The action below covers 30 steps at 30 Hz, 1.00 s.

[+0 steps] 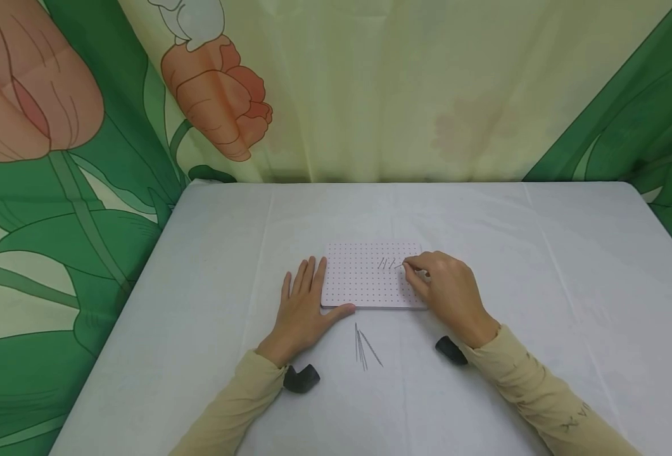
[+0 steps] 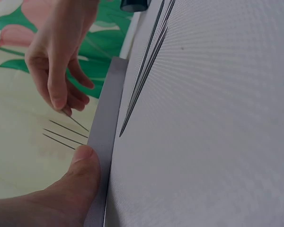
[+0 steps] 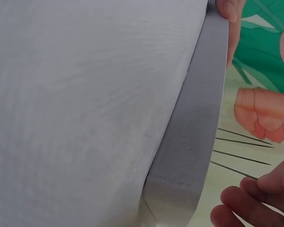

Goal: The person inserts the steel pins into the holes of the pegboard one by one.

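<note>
A pale perforated board lies on the table. My left hand rests at its left side, fingers straight and spread, the thumb against the front edge. Over the board's right part, my right hand pinches a thin metal needle between thumb and forefinger. Its lower end is right at the board's surface. Three similar needles stand upright in a row to the left of it. In front of the board lies a small bunch of loose needles, pointed at the ends.
A white cloth covers the table. Black wrist-worn pieces show beside the left sleeve and the right sleeve. Behind the table hangs a curtain printed with flowers and leaves.
</note>
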Motion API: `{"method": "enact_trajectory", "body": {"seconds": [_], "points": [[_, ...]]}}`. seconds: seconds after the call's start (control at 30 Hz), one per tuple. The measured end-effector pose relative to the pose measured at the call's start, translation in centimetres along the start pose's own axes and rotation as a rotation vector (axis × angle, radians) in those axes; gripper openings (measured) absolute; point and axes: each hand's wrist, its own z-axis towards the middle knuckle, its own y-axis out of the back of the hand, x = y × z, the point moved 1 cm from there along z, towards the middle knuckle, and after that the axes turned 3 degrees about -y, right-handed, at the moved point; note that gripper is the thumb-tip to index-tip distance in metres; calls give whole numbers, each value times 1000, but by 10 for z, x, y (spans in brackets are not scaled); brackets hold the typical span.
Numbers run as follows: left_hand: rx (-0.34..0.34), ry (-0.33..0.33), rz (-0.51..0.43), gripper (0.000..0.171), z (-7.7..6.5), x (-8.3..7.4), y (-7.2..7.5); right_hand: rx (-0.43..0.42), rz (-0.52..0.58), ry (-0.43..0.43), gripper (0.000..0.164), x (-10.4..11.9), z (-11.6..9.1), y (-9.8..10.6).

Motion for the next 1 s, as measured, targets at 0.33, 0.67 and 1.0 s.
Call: {"method": "enact_trajectory", "body": {"seconds": [0.33, 0.67, 1.0], "points": [[1, -2, -1, 106, -1, 0, 0, 52, -30, -26, 12, 1, 4, 1], [-6, -4, 9, 105, 0, -1, 0, 107, -70, -24, 13, 3, 12, -3], [-11, -8, 12, 106, 0, 1, -1, 166, -48, -83, 11, 3, 13, -1]]}}
